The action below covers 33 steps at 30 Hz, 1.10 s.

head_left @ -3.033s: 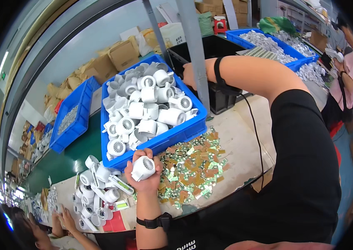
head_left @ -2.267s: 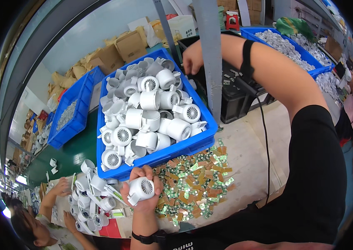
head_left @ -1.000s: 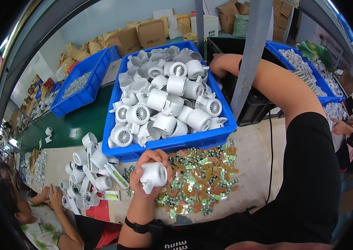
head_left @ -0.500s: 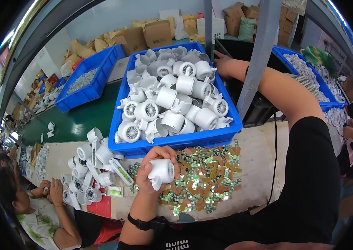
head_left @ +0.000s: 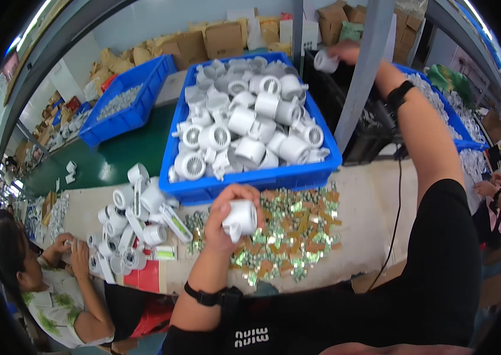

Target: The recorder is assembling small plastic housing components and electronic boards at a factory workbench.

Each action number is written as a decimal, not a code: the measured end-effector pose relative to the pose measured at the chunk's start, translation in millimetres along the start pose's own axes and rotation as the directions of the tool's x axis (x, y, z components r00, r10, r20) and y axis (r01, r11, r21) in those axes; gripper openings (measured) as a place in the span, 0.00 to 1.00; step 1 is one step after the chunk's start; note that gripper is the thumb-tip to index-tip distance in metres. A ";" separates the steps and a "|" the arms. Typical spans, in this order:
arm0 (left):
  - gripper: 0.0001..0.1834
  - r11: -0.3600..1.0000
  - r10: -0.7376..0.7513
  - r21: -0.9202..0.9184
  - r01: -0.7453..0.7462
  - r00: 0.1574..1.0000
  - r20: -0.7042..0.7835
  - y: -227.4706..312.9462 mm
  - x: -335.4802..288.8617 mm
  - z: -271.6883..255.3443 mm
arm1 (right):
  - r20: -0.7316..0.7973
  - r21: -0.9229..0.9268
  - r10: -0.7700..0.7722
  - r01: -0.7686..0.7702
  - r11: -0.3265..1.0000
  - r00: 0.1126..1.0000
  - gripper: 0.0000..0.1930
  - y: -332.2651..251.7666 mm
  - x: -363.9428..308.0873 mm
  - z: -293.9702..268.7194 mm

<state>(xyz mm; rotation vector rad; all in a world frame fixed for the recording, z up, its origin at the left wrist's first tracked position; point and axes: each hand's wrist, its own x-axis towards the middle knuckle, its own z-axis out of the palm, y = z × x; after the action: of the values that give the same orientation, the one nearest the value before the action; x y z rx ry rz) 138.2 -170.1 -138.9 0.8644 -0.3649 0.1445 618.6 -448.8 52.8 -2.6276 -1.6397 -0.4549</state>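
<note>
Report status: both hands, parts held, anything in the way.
Left hand gripping white cylindrical housing. Right hand holding white cup-shaped part at black crate. Grey post crossing in front of right arm.

Your R hand (head_left: 346, 52): was down at the black crate (head_left: 363, 146) w/ no part visible in it; now up higher, gripping a white cup-shaped housing (head_left: 326, 61) by its side. R forearm steeper vs. 0.5 s ago; wristband (head_left: 400, 93) now clear of the grey post (head_left: 371, 68), was hidden behind it.

L hand (head_left: 233, 219): its white vented housing (head_left: 240, 220) has rotated; vent end faced you approx. 3 s ago, now points R, mostly side wall visible.

Your view swung L too, so the blue crate (head_left: 250, 186) sits further R in frame. Co-worker's hands (head_left: 73, 251), apart 2.3 s ago, now together.
</note>
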 end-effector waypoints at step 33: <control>0.11 -0.044 -0.707 0.984 -0.173 0.701 0.091 -9.9 -267.5 80.7 | -0.468 0.271 0.465 -0.379 0.885 0.751 0.20 -394.4 -90.9 41.5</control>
<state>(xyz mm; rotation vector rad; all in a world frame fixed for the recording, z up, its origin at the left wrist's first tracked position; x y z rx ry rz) -128.1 -232.1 -197.4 2.5711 -0.7010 -0.4514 243.9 -344.0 -65.9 -2.3491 -0.8409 -0.8711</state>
